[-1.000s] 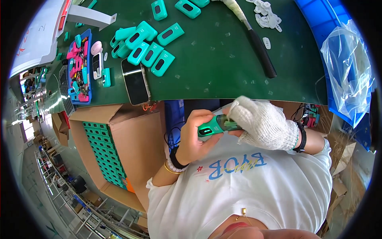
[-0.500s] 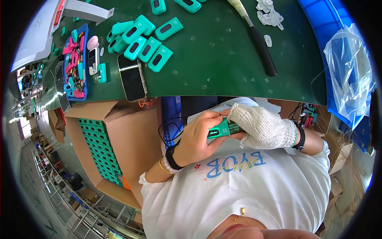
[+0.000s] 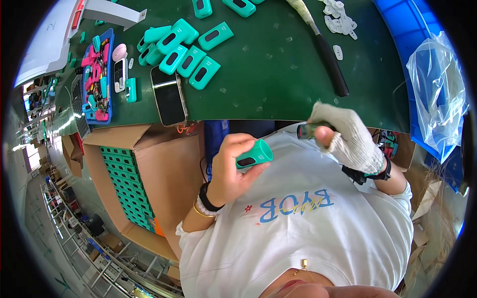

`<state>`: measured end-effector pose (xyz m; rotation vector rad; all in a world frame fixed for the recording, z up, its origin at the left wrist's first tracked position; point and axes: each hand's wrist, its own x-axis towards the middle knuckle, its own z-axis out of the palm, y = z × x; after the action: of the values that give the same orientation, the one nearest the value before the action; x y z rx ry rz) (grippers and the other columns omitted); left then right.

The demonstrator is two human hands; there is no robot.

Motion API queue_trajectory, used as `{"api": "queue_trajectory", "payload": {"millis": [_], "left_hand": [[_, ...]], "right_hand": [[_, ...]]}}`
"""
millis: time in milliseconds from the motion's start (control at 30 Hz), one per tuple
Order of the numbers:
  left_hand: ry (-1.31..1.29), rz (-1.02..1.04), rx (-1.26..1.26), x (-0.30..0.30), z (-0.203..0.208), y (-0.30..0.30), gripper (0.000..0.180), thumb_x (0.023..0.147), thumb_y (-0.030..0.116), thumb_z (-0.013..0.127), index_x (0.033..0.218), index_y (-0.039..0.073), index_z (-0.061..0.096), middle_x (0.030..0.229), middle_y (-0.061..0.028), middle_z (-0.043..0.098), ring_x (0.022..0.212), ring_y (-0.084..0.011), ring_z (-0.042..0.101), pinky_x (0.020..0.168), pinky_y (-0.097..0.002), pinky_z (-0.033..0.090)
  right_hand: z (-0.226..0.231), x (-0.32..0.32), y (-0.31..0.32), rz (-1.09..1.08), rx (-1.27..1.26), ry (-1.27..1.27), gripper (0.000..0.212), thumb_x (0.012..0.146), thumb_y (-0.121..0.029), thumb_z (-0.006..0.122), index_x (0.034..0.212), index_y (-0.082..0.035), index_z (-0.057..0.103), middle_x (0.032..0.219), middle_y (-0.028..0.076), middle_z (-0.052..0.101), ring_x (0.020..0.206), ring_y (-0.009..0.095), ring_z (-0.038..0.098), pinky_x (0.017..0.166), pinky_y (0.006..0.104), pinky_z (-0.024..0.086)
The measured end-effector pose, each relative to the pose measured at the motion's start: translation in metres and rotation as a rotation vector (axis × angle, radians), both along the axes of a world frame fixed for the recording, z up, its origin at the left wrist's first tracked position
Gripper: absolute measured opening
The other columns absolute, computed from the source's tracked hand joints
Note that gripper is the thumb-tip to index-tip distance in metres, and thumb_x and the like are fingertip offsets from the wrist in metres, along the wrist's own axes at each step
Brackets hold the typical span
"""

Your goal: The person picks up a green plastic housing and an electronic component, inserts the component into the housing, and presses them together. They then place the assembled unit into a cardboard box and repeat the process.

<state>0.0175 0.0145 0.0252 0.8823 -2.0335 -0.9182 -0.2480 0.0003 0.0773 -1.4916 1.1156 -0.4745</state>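
My bare left hand (image 3: 231, 171) is closed round a teal plastic casing (image 3: 256, 155) with a dark oval window; its open end faces up and right. To the right, my right hand (image 3: 345, 139) wears a white knitted glove with bare fingertips. It grips a small dark translucent part (image 3: 309, 131), whose far side is hidden by the fingers. The casing and the dark part are apart, both held in front of my white shirt near the table edge. Several more teal casings (image 3: 190, 62) lie heaped on the green table (image 3: 278, 74).
A phone (image 3: 169, 99) lies by the table's front edge. Left of it stands a blue tray (image 3: 110, 64) of small pink and teal parts. A black-handled tool (image 3: 332, 64) and white oval pieces (image 3: 340, 22) lie on the right. Below left, a cardboard box (image 3: 166, 169) holds rows of teal casings.
My hands have drawn apart: the right moved up and right with the dark part, which has come out of the casing. The left shifted slightly left and down, keeping the casing.
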Motion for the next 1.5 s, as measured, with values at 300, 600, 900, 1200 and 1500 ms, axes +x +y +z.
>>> {"api": "queue_trajectory", "payload": {"millis": [300,600,900,1200,1500], "left_hand": [[0.145,-0.073,0.182,-0.012,-0.002,-0.006,0.058,0.074,0.007,0.083,0.118,0.002,0.046,0.111,-0.0197,0.057,0.087,-0.0288,0.063,0.073,-0.0361,0.053],[0.05,-0.131,0.182,-0.019,-0.007,-0.005,0.057,0.071,0.01,0.083,0.114,0.0,0.047,0.11,-0.021,0.059,0.083,-0.0368,0.065,0.069,-0.0377,0.054],[-0.235,-0.169,0.009,-0.016,0.019,-0.029,0.055,0.072,0.009,0.081,0.115,0.001,0.048,0.111,-0.0176,0.058,0.085,-0.0368,0.064,0.068,-0.0379,0.054],[-0.487,0.31,-0.345,0.035,0.042,-0.141,0.048,0.075,0.014,0.078,0.115,0.003,0.053,0.118,-0.0169,0.052,0.11,-0.0368,0.05,0.093,-0.046,0.043],[-0.706,0.591,-0.455,0.041,-0.002,-0.188,0.066,0.077,0.019,0.077,0.133,0.003,0.047,0.129,-0.0201,0.043,0.119,-0.0402,0.041,0.1,-0.0493,0.036]], "right_hand": [[0.006,0.017,0.005,0.166,-0.399,0.138,0.045,0.077,-0.01,0.077,0.116,-0.005,0.055,0.104,0.014,0.058,0.081,0.033,0.063,0.067,0.0395,0.051],[-0.02,0.023,0.017,0.097,-0.383,0.076,0.05,0.075,-0.002,0.074,0.119,-0.007,0.052,0.102,0.012,0.061,0.081,0.036,0.063,0.07,0.0409,0.051],[-0.003,0.003,-0.012,0.143,-0.15,0.096,0.038,0.075,-0.005,0.075,0.109,-0.002,0.056,0.086,0.014,0.061,0.076,0.032,0.063,0.069,0.0386,0.049],[0.005,-0.024,-0.009,-0.314,-0.295,0.115,0.042,0.089,-0.038,0.065,0.105,0.0,0.057,0.085,0.013,0.061,0.077,0.028,0.06,0.074,0.0375,0.049],[-0.032,-0.027,0.003,-0.482,-0.516,0.186,0.045,0.091,-0.04,0.064,0.106,0.002,0.056,0.078,0.012,0.057,0.063,0.02,0.058,0.056,0.0303,0.045]]}}
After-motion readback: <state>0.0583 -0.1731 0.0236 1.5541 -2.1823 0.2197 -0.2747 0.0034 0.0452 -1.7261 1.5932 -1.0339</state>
